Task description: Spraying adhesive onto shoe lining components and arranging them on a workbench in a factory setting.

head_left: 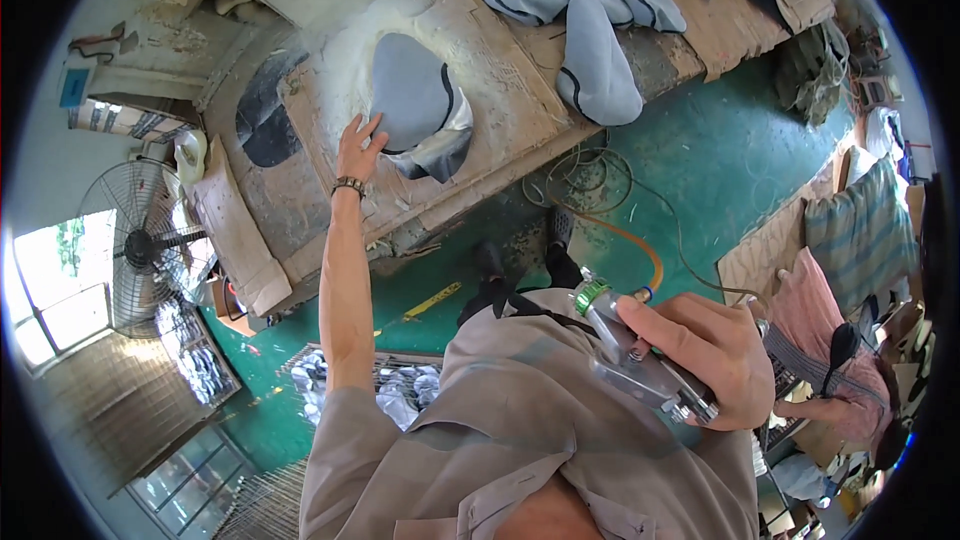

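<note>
A spray gun (640,365) with a metal body and a green ring at its nozzle is gripped in my right hand (715,350), in front of my body. An orange hose runs close by it. My left hand (357,152) reaches out to the workbench, fingers spread, fingertips at the lower left edge of a rounded grey fabric piece (408,90) with a black trim line. Beneath that piece, a shiny silver and dark part (440,152) sticks out. Both rest on a wooden board (510,105) crusted with whitish residue.
Several more grey pieces (600,60) lie along the bench's right side. A black sheet (270,110) is left of the board. Hose coils (590,175) lie on the green floor. A large fan (142,248) stands at left. At right is another person in a pink top (812,310).
</note>
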